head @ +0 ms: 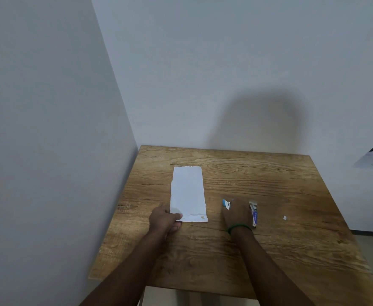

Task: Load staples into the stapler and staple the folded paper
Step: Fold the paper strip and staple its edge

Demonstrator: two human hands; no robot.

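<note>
1. Left hand [166, 219]: the thumb lies on the near-left corner of the folded paper [188, 193] and the fingers curl under its edge, pinching it. The paper lies flat, left of centre on the tabletop [291, 250], and its near edge is ragged.
2. Right hand [236, 214], with a green band [239, 228] at the wrist: it covers the small blue-and-white stapler [226, 203], of which only the far-left end shows. We cannot tell whether the fingers close round the stapler or merely rest on it.
3. Staple box [254, 214]: it sits just right of the right hand, touching it or nearly so. A small white scrap [284, 217] lies further right.
4. Risk, loading: we judge the box easy to knock as the hand lifts away. Spilled strips would scatter and could snap.
5. Risk, paper: a one-corner pinch may let the layers slide out of register when pulled, or tear the ragged edge further.
6. Risk, stapling: we cannot see the magazine. A badly seated strip would likely jam, and an unloaded stapler would leave the fold unfastened.
</note>
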